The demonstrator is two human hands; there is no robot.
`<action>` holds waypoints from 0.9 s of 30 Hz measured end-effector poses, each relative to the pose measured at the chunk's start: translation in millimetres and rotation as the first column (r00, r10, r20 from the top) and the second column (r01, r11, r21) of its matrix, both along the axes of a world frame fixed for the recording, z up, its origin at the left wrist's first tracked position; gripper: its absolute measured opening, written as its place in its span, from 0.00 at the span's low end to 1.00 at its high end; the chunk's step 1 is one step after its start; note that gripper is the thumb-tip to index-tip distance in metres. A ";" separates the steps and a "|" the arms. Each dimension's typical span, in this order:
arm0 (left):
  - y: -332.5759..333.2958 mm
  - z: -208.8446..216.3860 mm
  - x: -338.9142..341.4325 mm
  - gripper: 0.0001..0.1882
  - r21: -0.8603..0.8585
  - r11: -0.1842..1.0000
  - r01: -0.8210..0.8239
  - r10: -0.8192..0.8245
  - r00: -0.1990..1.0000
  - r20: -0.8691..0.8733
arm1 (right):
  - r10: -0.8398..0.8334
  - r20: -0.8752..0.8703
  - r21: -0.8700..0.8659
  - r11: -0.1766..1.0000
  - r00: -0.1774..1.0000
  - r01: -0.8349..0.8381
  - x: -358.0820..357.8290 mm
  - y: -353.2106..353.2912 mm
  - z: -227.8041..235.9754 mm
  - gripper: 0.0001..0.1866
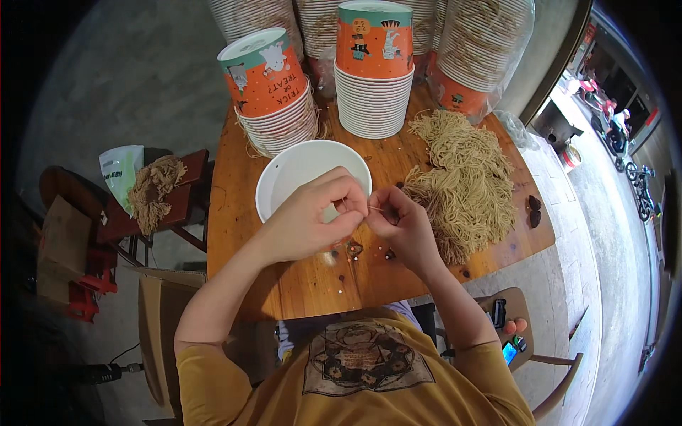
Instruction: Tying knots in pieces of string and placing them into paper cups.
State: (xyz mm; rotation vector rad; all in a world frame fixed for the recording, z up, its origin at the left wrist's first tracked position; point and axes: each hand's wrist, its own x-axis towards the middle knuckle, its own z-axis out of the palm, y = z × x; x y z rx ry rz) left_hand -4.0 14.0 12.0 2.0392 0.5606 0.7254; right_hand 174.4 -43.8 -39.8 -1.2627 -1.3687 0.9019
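Note:
Both hands meet over the near right rim of a white paper bucket [268, 177] standing on the wooden table. My left hand [305, 216] is closed, its thumb and forefinger pinched on a thin string. Close beside it, my right hand [405, 227] pinches the same thin string [376, 209] between thumb and forefinger. Only short bits of the string show; the rest is hidden by the fingers. A large heap of tan cords [469, 192] lies right of my right hand.
Orange-and-green printed buckets stand upside down in a left stack [266, 78] and a middle stack [374, 64]. Bagged bucket stacks [483, 42] rise behind. A dark clip-like object [534, 211] sits near the table's right edge. At left, a stool [188, 181] carries more cords [153, 188].

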 end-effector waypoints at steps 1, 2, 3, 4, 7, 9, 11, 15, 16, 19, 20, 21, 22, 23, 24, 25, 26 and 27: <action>1.4 -0.3 -1.5 0.02 -0.132 0.987 0.091 -0.081 0.993 0.083 | -0.009 -0.010 -0.007 1.000 1.000 0.009 0.5 0.0 -0.5 0.08; 0.7 2.8 -2.3 0.02 -0.304 0.950 0.077 -0.024 0.984 0.174 | -0.014 -0.020 -0.013 1.000 1.000 0.014 -0.1 -0.2 -0.3 0.08; 0.4 6.0 -2.7 0.03 -0.467 0.881 0.078 0.048 0.966 0.252 | -0.013 -0.020 -0.012 1.000 1.000 0.012 -0.7 -0.6 0.0 0.08; 3.8 3.9 -2.1 0.05 -0.461 0.887 0.002 0.099 0.976 0.196 | -0.009 -0.049 -0.023 1.000 0.999 0.008 -1.2 -0.9 0.3 0.07; 4.8 -4.5 1.9 0.06 -0.141 0.983 -0.117 0.107 0.991 -0.074 | 0.004 -0.086 -0.021 1.000 0.996 -0.006 0.7 0.7 -3.3 0.07; 4.6 -7.5 2.5 0.07 -0.145 0.986 -0.082 0.067 0.992 -0.104 | 0.005 -0.098 -0.009 1.000 0.995 -0.006 1.4 0.0 -3.5 0.06; 3.6 -6.1 1.8 0.07 -0.244 0.965 -0.098 0.050 0.979 -0.197 | 0.002 -0.110 -0.003 1.000 0.994 -0.002 0.0 -0.9 0.7 0.06; 4.7 -8.5 2.8 0.05 -0.341 0.933 -0.110 0.064 0.988 -0.142 | 0.012 -0.085 0.007 1.000 0.996 -0.012 0.4 -1.3 -0.3 0.07; 7.0 -9.4 2.9 0.05 -0.383 0.916 -0.122 0.071 0.987 -0.143 | 0.006 -0.033 0.016 1.000 0.999 -0.005 2.7 -1.2 -3.5 0.07; 11.5 -7.4 -2.3 0.04 -0.497 0.858 -0.132 0.092 0.990 -0.104 | 0.002 0.021 0.026 1.000 1.000 -0.002 6.1 -5.3 -2.6 0.08; 12.3 -6.9 -2.9 0.03 -0.569 0.814 -0.118 0.101 0.993 -0.062 | -0.003 0.027 0.025 1.000 1.000 0.002 7.8 -7.1 -1.5 0.09; 12.6 -6.8 -2.7 0.03 -0.569 0.814 -0.117 0.100 0.993 -0.061 | -0.004 0.028 0.024 1.000 1.000 0.003 9.4 -7.5 -2.3 0.09; 12.8 -6.7 -2.4 0.03 -0.611 0.785 -0.099 0.104 0.994 -0.027 | -0.021 0.039 0.018 1.000 0.999 0.021 10.9 -7.6 -3.8 0.08; 12.9 -6.7 -2.4 0.03 -0.651 0.755 -0.081 0.111 0.994 0.005 | -0.037 0.049 0.012 0.999 0.998 0.036 11.8 -7.5 -4.7 0.08; 12.6 -6.4 -2.0 0.03 -0.651 0.755 -0.080 0.110 0.994 0.005 | -0.038 0.049 0.012 0.999 0.998 0.037 12.5 -7.8 -4.4 0.08; 12.0 -5.8 -1.2 0.03 -0.675 0.734 -0.069 0.111 0.994 0.019 | -0.035 0.083 0.006 0.999 0.996 0.035 13.3 -8.2 -3.3 0.08; 12.0 -5.6 -1.0 0.03 -0.699 0.713 -0.059 0.114 0.993 0.033 | -0.031 0.116 0.000 1.000 0.993 0.031 13.7 -8.0 -2.2 0.08; 12.3 -5.8 -0.6 0.03 -0.699 0.713 -0.058 0.114 0.993 0.033 | -0.031 0.117 0.000 0.999 0.993 0.032 14.6 -8.0 0.0 0.08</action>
